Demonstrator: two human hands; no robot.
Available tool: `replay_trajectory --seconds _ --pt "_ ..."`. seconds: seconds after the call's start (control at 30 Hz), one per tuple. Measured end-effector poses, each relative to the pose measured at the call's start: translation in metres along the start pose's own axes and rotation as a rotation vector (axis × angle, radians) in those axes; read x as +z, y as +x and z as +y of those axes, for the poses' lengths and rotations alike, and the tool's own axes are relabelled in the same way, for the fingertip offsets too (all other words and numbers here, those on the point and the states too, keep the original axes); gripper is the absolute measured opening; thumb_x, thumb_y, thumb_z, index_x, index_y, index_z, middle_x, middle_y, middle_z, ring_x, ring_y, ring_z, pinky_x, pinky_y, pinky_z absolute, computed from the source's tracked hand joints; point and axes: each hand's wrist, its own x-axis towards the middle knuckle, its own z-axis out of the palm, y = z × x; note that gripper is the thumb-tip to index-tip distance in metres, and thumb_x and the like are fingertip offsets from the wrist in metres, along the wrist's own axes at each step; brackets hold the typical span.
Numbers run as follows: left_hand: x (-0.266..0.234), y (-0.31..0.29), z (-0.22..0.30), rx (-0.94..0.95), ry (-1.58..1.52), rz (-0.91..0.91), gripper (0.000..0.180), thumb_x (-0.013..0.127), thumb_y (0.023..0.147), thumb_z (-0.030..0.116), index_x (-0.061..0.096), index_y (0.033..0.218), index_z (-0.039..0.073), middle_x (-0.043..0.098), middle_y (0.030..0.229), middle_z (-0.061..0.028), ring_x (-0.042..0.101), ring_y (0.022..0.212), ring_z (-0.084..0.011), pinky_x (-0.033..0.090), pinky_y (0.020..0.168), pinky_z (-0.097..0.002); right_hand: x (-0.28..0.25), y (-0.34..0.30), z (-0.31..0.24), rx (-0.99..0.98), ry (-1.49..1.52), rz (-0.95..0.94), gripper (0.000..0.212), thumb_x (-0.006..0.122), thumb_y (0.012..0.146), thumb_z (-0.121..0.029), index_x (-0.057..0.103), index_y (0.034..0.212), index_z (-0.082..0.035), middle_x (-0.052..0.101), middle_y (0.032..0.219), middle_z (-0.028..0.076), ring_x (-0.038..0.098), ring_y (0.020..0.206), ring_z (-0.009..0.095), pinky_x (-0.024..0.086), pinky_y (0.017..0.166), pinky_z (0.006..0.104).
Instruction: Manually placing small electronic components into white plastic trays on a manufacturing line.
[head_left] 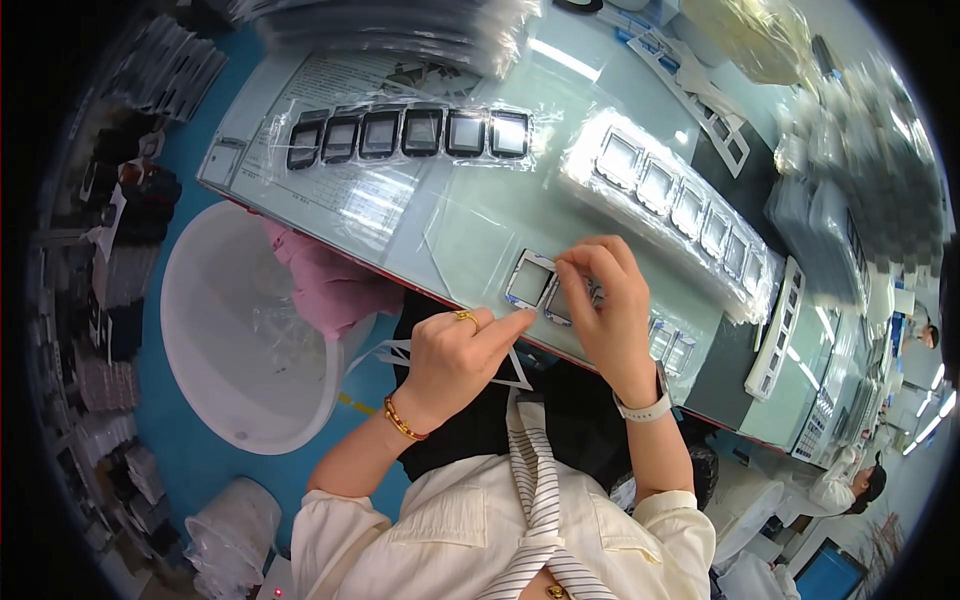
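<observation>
Near the table's front edge lies a small rectangular frame point(514, 286) with a pale border and blue marks at its corners. Beside it, a darker frame point(556, 306) is partly covered by my right hand point(612, 305). The thumb and fingers of that hand are pinched together at the darker frame's top edge. My left hand point(455, 358) has curled fingers, with its index fingertip at the bottom corners where the two frames meet. Its thumb is mostly hidden, and I cannot see what it grips.
A clear-wrapped row of black frames point(421, 131) lies at the back left. To the right sits a stack of clear trays point(655, 190) holding frames. White strips point(774, 335) with cutouts lie further right. A white tub point(190, 330) with pink cloth point(330, 285) stands left of the table.
</observation>
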Motion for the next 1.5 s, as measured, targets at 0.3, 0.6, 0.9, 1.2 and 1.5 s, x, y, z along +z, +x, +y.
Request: replay_trajectory --seconds 0.3,0.6,0.9,1.2,1.5 --pt "0.001 0.001 0.000 0.007 0.012 0.002 0.024 0.082 0.083 0.009 0.083 0.106 0.017 0.054 0.063 -0.0012 0.053 0.049 -0.0201 0.043 0.048 -0.0334 0.002 0.005 -0.002 -0.037 -0.109 -0.022 0.007 0.072 0.094 0.001 0.068 0.099 0.002 0.064 0.103 0.014 0.067 0.085 0.030 0.055 0.074 0.0362" --pt "0.000 0.002 0.002 -0.016 -0.011 -0.009 0.023 0.083 0.083 0.008 0.083 0.104 0.017 0.058 0.064 -0.0014 0.055 0.051 -0.0210 0.044 0.049 -0.0335 -0.012 0.001 -0.002 -0.247 -0.384 -0.015 0.030 0.073 0.082 0.005 0.074 0.110 -0.008 0.063 0.113 0.010 0.060 0.090 0.029 0.051 0.078 0.0407" --pt "-0.001 -0.002 0.001 0.007 0.019 -0.016 0.027 0.080 0.085 0.011 0.081 0.110 0.018 0.057 0.069 -0.0015 0.059 0.054 -0.0220 0.047 0.052 -0.0339 -0.018 -0.016 -0.003 -0.275 -0.368 -0.064 0.042 0.070 0.078 0.006 0.075 0.115 -0.012 0.063 0.115 0.009 0.058 0.090 0.028 0.046 0.078 0.0408" --pt "-0.030 -0.011 0.048 0.350 -0.403 0.085 0.036 0.085 0.071 0.013 0.083 0.107 0.016 0.073 0.090 0.0103 0.063 0.079 -0.0154 0.047 0.066 -0.0309 -0.078 -0.063 -0.039 0.207 0.761 -0.608 0.044 0.086 0.086 -0.014 0.072 0.125 -0.003 0.067 0.130 0.019 0.068 0.115 0.034 0.053 0.098 0.0423" --pt "-0.065 -0.002 -0.032 -0.079 -0.047 0.379 0.002 0.071 0.098 0.007 0.072 0.097 0.005 0.072 0.102 -0.0063 0.066 0.092 -0.0226 0.052 0.084 -0.0340 -0.168 -0.242 0.068 0.464 -0.730 -0.644 0.027 0.081 0.081 -0.028 0.070 0.083 -0.004 0.069 0.073 0.020 0.069 0.072 0.043 0.056 0.065 0.0509"
